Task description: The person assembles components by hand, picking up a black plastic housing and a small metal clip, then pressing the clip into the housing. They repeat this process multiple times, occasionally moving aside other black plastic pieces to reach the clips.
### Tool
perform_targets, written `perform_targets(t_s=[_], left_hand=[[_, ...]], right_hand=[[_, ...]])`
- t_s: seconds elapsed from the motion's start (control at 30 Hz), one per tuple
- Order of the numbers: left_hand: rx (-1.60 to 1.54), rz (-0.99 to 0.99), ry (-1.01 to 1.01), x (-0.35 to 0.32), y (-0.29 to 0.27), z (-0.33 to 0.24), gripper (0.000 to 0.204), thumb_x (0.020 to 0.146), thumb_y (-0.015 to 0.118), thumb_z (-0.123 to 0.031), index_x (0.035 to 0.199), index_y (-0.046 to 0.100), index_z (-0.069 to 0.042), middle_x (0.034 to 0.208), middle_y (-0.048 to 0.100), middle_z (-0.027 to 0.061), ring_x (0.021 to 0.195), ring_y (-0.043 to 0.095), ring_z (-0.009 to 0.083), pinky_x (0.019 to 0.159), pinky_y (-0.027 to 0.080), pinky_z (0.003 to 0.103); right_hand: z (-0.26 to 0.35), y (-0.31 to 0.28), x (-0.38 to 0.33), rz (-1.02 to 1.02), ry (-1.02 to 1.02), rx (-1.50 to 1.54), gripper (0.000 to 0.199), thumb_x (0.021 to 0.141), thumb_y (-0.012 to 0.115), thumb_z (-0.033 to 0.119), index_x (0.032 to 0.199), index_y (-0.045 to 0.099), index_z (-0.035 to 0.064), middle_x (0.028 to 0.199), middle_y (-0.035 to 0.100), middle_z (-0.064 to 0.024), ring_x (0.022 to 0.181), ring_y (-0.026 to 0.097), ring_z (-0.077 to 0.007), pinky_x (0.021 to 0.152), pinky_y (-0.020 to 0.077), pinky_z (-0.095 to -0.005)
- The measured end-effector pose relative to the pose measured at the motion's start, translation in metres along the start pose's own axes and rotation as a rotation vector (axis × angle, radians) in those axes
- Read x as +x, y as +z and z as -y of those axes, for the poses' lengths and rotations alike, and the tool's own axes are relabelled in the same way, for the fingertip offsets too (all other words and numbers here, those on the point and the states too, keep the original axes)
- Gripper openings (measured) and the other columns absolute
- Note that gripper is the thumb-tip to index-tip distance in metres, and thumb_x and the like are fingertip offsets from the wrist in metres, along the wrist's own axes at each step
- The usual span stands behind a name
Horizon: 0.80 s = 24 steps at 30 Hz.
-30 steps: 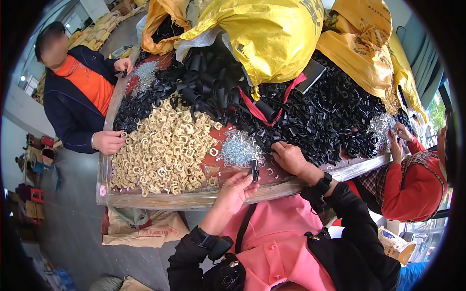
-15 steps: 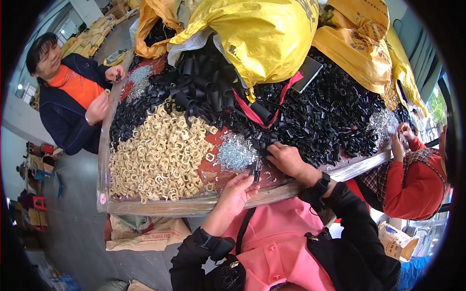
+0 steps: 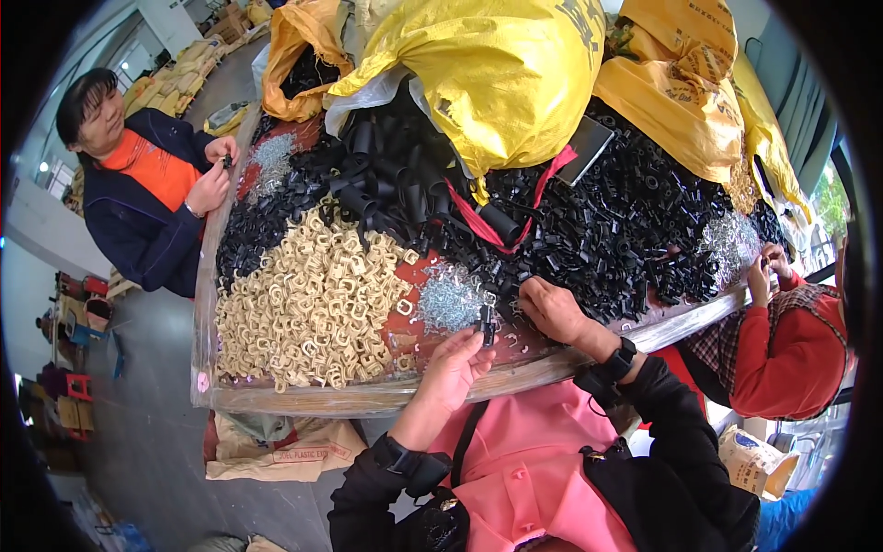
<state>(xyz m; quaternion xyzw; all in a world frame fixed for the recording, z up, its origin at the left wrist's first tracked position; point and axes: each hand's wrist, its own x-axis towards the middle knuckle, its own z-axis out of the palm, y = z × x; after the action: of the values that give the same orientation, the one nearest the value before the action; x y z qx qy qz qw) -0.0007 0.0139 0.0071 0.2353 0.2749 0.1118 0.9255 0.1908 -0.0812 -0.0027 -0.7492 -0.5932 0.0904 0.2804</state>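
My left hand [image 3: 454, 366] is closed around the lower end of a small black plastic part [image 3: 487, 324], held upright above the table's near edge. Just beyond it lies a pile of small silvery metal pieces [image 3: 448, 296]. My right hand [image 3: 557, 313] is to the right, its fingers curled together at the near side of a large heap of black plastic parts [image 3: 625, 239]. Whatever its fingertips may hold is hidden. Cream-coloured ring-shaped pieces [image 3: 303, 304] form a big heap to the left of my hands.
A wooden table edge [image 3: 303, 399] runs along the near side. A yellow sack [image 3: 487, 83] rests on the heap, with a red strap [image 3: 483, 221] below it. One person [image 3: 147, 193] works at the left, another in red [image 3: 782, 340] at the right.
My right hand has drawn slightly back toward me and its fingers have curled in. My left hand keeps hold of the black part. The person at the left has brought both hands together.
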Motion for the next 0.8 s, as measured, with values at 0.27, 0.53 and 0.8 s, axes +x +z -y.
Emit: perform_targets(t_s=[0.27, 0.53, 0.8], left_hand=[[-0.003, -0.006, 0.010, -0.001, 0.002, 0.002, 0.009, 0.082, 0.052, -0.011, 0.090, 0.055, -0.008, 0.091, 0.059, 0.0104, 0.072, 0.058, 0.0154, 0.061, 0.047, 0.026], [0.019, 0.001, 0.045, 0.000, 0.005, 0.000, 0.009, 0.082, 0.052, -0.012, 0.090, 0.055, -0.008, 0.091, 0.059, 0.0110, 0.075, 0.058, 0.0161, 0.062, 0.046, 0.026], [0.059, -0.021, 0.060, 0.003, 0.006, 0.001, 0.011, 0.082, 0.053, -0.013, 0.092, 0.054, -0.008, 0.093, 0.058, 0.0107, 0.082, 0.056, 0.0163, 0.066, 0.046, 0.026]], right_hand=[[0.005, 0.004, 0.001, 0.062, 0.004, -0.172, 0.014, 0.075, 0.052, 0.019, 0.080, 0.047, 0.0060, 0.076, 0.050, -0.0096, 0.060, 0.055, -0.0291, 0.053, 0.0456, -0.0371], [0.012, -0.007, 0.002, 0.033, 0.080, 0.462, 0.010, 0.078, 0.053, 0.013, 0.077, 0.055, 0.0036, 0.062, 0.055, -0.0050, 0.053, 0.055, -0.0170, 0.050, 0.0439, -0.0307], [0.008, -0.008, 0.000, 0.176, 0.460, 0.896, 0.014, 0.082, 0.051, 0.013, 0.078, 0.059, 0.0024, 0.060, 0.054, 0.0014, 0.048, 0.042, -0.0047, 0.044, 0.0356, -0.0191]])
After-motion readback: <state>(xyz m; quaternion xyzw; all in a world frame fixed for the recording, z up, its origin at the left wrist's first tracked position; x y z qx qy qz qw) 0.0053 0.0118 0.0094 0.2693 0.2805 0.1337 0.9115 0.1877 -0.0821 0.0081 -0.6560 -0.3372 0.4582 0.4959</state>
